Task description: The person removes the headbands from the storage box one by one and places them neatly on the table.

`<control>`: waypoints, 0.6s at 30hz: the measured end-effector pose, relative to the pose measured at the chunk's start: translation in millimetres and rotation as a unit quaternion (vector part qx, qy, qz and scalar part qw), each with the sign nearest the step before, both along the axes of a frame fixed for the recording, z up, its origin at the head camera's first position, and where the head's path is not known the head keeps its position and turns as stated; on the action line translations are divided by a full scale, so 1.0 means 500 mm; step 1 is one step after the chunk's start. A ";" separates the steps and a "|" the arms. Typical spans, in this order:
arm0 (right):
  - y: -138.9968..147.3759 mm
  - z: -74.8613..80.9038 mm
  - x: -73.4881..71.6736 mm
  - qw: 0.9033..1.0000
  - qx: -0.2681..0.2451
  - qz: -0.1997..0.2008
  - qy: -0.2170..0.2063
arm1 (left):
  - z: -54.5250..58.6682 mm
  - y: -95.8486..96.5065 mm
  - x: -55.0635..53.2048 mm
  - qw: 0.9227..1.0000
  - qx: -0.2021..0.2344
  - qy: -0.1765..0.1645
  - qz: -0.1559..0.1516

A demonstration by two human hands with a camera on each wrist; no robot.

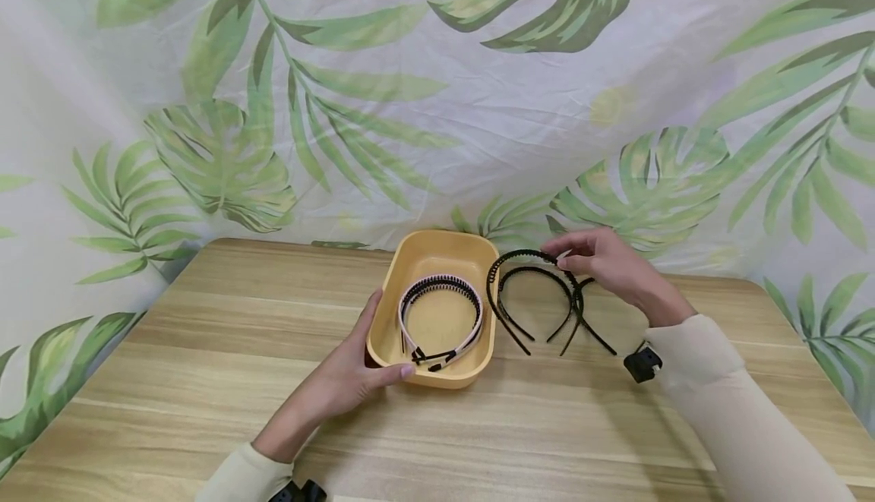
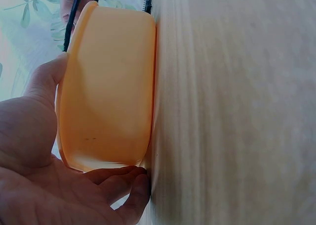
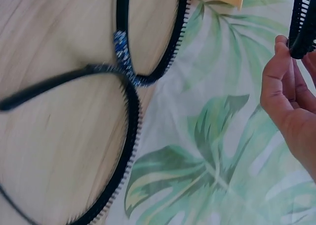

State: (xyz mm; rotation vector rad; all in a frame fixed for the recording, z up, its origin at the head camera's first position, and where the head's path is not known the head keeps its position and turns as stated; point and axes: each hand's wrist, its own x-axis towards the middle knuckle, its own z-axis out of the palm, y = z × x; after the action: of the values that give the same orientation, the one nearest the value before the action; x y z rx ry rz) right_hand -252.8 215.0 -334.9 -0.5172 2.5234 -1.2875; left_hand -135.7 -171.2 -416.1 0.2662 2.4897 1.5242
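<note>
My left hand (image 1: 342, 373) grips the yellow, rounded-rectangular plastic tub (image 1: 444, 250); right of the tub, my right hand (image 1: 608, 265) pinches a black, arched, toothed headband (image 1: 523, 253).

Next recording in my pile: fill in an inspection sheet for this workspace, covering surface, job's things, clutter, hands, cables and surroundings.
Surface: wood-grain table.
Job's things: yellow tub with pale and black headbands inside, count unclear; held black headband; two black headbands on the table, one with blue sparkle.
Clutter: nothing seen.
Left hand: grips the tub.
Right hand: fingers pinch the held headband.
Cables: nothing seen.
Surroundings: leaf-printed cloth behind the table.
</note>
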 end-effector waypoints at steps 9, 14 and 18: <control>0.047 -0.002 0.014 0.999 0.030 -0.010 0.006 | 0.000 0.000 0.000 1.000 0.005 -0.001 -0.003; 0.076 -0.008 0.024 0.999 0.043 -0.018 0.016 | -0.001 -0.001 -0.002 1.000 0.007 -0.001 -0.005; 0.095 -0.015 0.029 0.999 0.043 -0.024 0.012 | -0.001 -0.001 -0.002 1.000 0.010 -0.004 -0.005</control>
State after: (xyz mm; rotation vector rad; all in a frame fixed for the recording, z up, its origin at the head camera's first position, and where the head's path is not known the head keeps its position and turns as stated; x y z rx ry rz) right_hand -238.5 262.5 -342.2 -0.4583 2.6140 -1.1887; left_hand -136.7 -171.6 -416.5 0.2759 2.4643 1.5446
